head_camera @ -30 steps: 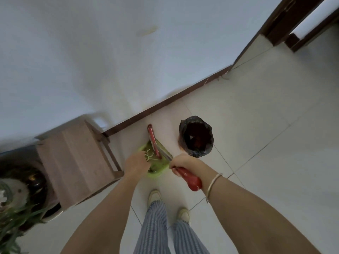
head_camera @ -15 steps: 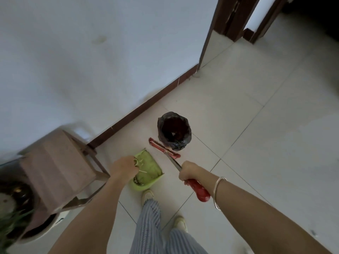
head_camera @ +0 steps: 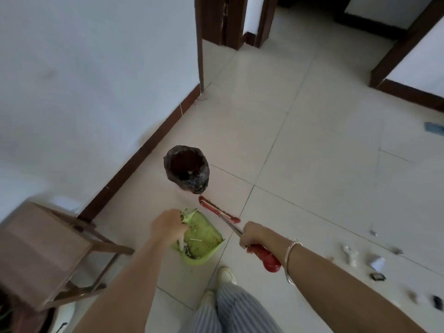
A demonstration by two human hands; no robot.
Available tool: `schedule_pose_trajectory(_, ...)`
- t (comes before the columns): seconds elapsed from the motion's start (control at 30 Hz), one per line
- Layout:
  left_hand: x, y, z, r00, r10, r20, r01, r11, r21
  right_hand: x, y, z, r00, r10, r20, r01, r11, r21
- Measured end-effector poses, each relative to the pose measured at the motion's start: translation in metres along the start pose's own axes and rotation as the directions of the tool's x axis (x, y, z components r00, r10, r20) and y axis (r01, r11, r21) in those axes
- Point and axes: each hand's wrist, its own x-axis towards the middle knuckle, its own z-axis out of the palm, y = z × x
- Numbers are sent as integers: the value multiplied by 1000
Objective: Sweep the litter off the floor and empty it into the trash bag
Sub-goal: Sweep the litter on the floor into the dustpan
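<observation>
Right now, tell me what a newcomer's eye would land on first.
The green dustpan, held low in the centre by the left hand, with debris in it. Beside it, the right hand grips a red broom whose head sits just short of the black trash bag. Scattered litter lies at far right.

No text, label, brand, number or sign can be read anywhere in the frame.
- Green dustpan (head_camera: 204,234), lower centre: no readable marking on the faces that show.
- Red broom (head_camera: 219,210) and black trash bag (head_camera: 192,182), centre: likewise.
- Litter (head_camera: 377,260), lower right, and blue scrap (head_camera: 433,128), right edge: too small and blurred to tell whether they carry print.
</observation>
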Motion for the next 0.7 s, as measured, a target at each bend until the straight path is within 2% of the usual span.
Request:
schedule_pose_trajectory(0.07, -5, 15, 8, 998, 67, 2, -67, 998, 21, -11, 21, 11, 1000, 10, -18, -9, 997, 71)
schedule_pose_trajectory(0.23, -23, 47, 36, 977, 211, 32, -213, 972, 103, -30, 68, 47, 989, 144, -29, -131, 952, 277)
schedule_pose_trajectory(0.5, -62, 117, 85, 899, 414, 141, -437, 857, 274, -72, 161, 89, 956, 288, -63, -201, 792, 576)
schedule_pose_trajectory(0.57, -76, 145, 101, 875, 457, 161, -484, 815, 318, -83, 193, 98, 934, 352, -66, -222, 713, 665)
schedule_pose_trajectory(0.7, -100, 191, 128, 842, 498, 207, -539, 756, 372, -95, 257, 111, 911, 405, -73, -221, 633, 742)
